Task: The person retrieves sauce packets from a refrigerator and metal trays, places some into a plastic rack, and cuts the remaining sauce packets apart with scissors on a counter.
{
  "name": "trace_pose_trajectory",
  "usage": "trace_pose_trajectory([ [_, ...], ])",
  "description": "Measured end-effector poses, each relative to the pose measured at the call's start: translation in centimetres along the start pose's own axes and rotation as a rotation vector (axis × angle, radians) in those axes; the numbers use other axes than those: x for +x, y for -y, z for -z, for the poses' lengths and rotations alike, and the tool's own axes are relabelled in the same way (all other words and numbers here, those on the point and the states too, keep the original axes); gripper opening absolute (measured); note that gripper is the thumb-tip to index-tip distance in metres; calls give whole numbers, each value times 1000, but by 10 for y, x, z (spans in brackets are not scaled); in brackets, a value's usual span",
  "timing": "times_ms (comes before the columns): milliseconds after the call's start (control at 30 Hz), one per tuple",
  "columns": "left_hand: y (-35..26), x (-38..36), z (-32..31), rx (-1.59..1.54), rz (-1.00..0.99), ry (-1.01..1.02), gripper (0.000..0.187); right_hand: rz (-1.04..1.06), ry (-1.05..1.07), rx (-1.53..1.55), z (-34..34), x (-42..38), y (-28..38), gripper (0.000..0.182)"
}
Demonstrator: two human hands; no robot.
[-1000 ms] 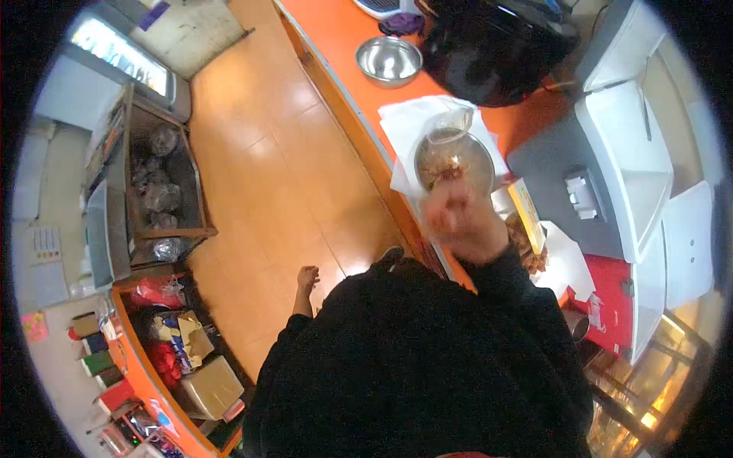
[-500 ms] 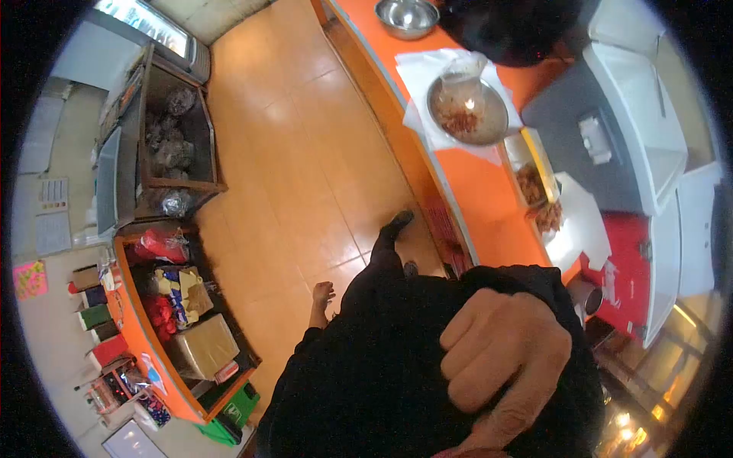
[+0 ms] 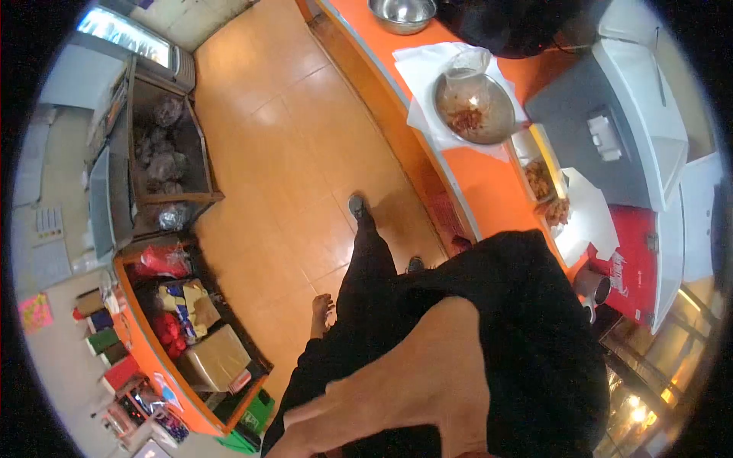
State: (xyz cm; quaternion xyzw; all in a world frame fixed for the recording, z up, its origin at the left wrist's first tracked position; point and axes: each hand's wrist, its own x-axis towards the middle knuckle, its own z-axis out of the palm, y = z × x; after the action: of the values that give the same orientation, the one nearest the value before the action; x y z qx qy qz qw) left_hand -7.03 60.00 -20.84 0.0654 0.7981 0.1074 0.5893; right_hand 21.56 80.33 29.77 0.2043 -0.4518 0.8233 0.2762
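My left hand [image 3: 322, 308] hangs low at my side above the tiled floor [image 3: 267, 153], its fingers loosely curled and apart with nothing in them. Large and close to the camera, my right hand [image 3: 405, 382] is raised in front of my black clothing [image 3: 527, 313]. It is bent towards the lower left, and the bottom edge cuts part of it off, so I cannot make out its fingertips or any held thing. Neither hand touches the orange counter [image 3: 489, 191] on the right, where a metal bowl [image 3: 496, 114] with reddish-brown food stands on white paper [image 3: 416, 69].
Along the counter are a yellow-edged box [image 3: 550, 153] of brown food pieces, another metal bowl [image 3: 402, 15], a grey cooler [image 3: 569, 114] and a red cooler [image 3: 630, 267]. To the left stand a shelf of wrapped bundles [image 3: 164, 160] and an orange cabinet [image 3: 145, 343] holding a cardboard box [image 3: 214, 359].
My right hand has swung left and down across my body, turning from a curled pose. My legs have shifted mid-stride, one foot now further left. The left hand stays low.
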Motion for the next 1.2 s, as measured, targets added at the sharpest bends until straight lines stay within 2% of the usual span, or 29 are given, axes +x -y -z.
trace_pose_trajectory([
  [167, -110, 51, 40, 46, -135, 32, 25, 58, 126, -316, 91, 63, -3, 44],
  [267, -214, 27, 62, -47, -241, -10, 24, 67, 72, -641, 160, 93, 2, 44],
  [300, -237, 40, 74, -64, -291, -16, 24, 62, 32, -772, 187, 98, 5, 45],
  [367, -255, 130, 103, -45, -525, -20, 24, 14, -127, -1035, 247, 94, 15, 45],
  [400, -258, 158, 110, -26, -731, -23, 23, -38, -238, -1157, 281, 82, 20, 45],
  [433, -313, 78, 106, -123, -402, 4, 26, -113, -367, -1258, 315, 66, 25, 45],
  [467, -325, 77, 105, -126, -392, 11, 26, -228, -542, -1349, 358, 48, 33, 44],
  [533, -365, 86, 109, -157, -226, -1, 27, -499, -973, -1425, 431, -20, 53, 41],
  [567, -373, 112, 113, -207, -199, 65, 28, -605, -1196, -1405, 464, -60, 65, 39],
  [667, -426, 125, 118, -216, -193, 194, 31, -746, -1791, -1063, 533, -172, 103, 35],
  [733, -469, 134, 123, -231, -181, 139, 32, -627, -2046, -699, 560, -214, 123, 32],
  [767, -492, 141, 128, -262, -178, 133, 34, -545, -2108, -544, 574, -228, 132, 31],
  [833, -543, 151, 138, -330, -189, 103, 35, -462, -2119, -367, 606, -237, 150, 28],
  [867, -563, 152, 145, -363, -194, 77, 35, -411, -2199, -619, 605, -198, 144, 25],
  [1000, -681, 189, 161, -367, -255, 43, 30, -575, -1872, -577, 677, -88, 185, 29],
  [1067, -752, 221, 164, -350, -339, 46, 28, -519, -1694, -548, 757, -54, 194, 32],
  [1133, -817, 259, 169, -332, -481, 42, 26, -484, -1504, -511, 830, 18, 213, 35],
  [1167, -849, 266, 172, -322, -521, 37, 25, -572, -1567, -475, 885, 21, 214, 35],
  [1200, -886, 246, 174, -314, -519, 27, 26, -447, -1530, -433, 912, 72, 227, 38],
])
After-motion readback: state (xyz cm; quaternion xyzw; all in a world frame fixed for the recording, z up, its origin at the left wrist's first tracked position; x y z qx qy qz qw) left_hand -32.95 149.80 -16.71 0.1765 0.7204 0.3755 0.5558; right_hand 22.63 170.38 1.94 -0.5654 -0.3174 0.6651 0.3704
